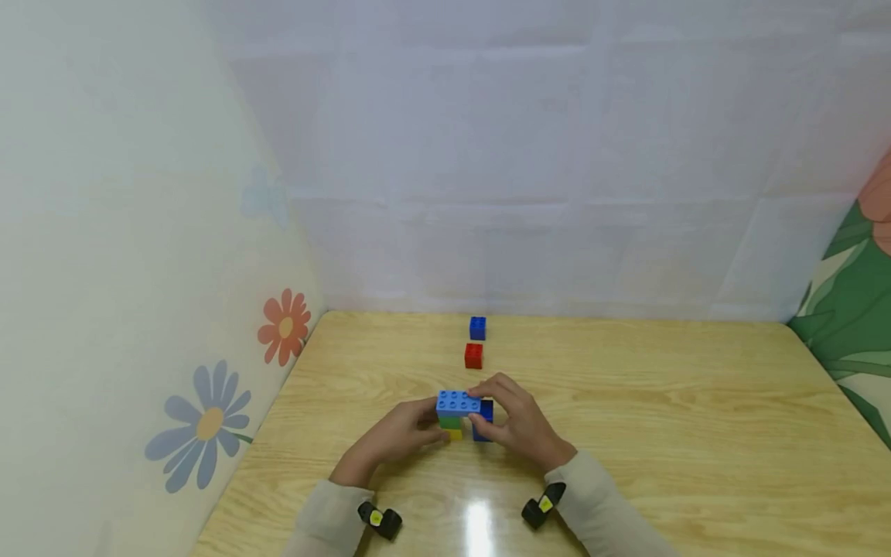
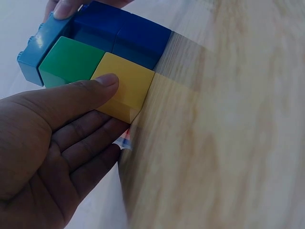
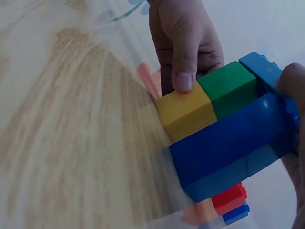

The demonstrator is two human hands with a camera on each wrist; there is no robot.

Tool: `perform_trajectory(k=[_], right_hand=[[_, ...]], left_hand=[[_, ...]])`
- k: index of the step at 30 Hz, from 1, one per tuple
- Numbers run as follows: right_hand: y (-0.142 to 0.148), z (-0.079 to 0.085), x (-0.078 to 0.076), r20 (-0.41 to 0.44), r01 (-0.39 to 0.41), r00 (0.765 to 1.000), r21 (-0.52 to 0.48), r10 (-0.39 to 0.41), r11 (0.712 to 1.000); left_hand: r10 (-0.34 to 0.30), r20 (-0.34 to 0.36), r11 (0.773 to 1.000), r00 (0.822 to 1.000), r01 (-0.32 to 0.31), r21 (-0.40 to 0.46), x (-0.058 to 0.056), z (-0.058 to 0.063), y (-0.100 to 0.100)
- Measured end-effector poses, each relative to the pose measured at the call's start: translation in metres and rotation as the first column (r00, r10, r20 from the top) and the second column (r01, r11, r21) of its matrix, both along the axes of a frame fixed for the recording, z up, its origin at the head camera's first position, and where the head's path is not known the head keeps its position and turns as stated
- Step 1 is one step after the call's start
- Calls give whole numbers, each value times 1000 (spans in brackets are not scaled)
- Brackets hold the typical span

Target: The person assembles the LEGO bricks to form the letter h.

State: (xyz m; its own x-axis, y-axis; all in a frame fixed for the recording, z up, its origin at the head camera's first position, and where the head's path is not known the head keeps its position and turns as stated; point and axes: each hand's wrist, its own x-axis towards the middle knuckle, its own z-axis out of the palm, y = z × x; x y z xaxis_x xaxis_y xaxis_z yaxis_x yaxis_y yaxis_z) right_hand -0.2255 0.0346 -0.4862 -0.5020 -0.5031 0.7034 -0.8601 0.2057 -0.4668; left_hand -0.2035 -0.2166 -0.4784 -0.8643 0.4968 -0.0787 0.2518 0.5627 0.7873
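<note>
A long light-blue brick [image 1: 454,404] with studs lies across the top of two short stacks. One stack is a green brick [image 2: 71,61] over a yellow brick [image 2: 131,83]; the other is of dark blue bricks [image 3: 228,140]. My left hand [image 1: 398,432] pinches the yellow brick, thumb on its near face and fingers behind it. With thumb and fingers, my right hand [image 1: 524,424] grips the right end of the light-blue brick, above the dark blue stack. The stacks' lower ends are on the wooden table [image 1: 668,433].
Behind the stacks, a small red brick [image 1: 473,356] stands on the table, with a small blue brick [image 1: 477,328] farther back. A pale cloth-covered wall [image 1: 529,193] rises at the table's far edge. The wall on the left [image 1: 111,255] bears painted flowers.
</note>
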Motion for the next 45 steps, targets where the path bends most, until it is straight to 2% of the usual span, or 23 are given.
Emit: perform_trajectory(k=[9,16,27,45], right_hand=[[1,5,2,24,7,1000,33,-7,999],[1,4,2,11,2,1000,23,-2,1000],[2,11,3,-2,15,1000,77,-15,997],[5,9,3,29,9,1000,77,-12,997]], left_hand=[[9,-3,1000,1000,-9,-9,0,-1,0],[-6,-12,1000,1000,5,-9,0,-1,0],[-4,-3,1000,1000,4,-12,0,0,1],[-2,-3,1000,1000,2,0,0,-2,1]])
